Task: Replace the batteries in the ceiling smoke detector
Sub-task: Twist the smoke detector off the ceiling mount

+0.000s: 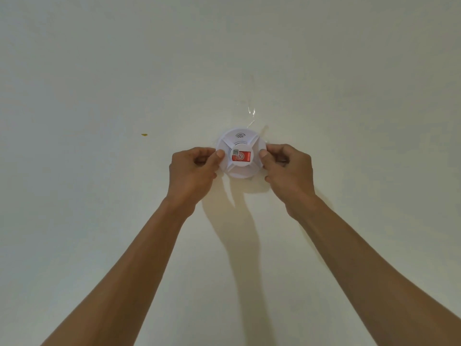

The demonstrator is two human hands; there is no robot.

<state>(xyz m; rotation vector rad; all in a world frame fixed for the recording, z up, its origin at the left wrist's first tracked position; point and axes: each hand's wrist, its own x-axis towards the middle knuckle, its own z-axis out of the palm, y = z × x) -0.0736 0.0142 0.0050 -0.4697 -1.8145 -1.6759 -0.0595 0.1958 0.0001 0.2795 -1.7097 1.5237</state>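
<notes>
Two bare forearms rise from the lower corners. The left hand point(193, 166) and right hand point(287, 166) pinch opposite edges of the white smoke detector point(240, 153) at frame centre, probably bracing to twist it off the ceiling point(99, 71).

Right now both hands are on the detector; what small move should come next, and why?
Probably twist the detector to free it from the ceiling. The left hand and the right hand grip its rim on opposite sides, thumbs on its face. It sits flat against the ceiling, closed, so no batteries can be reached yet.
</notes>
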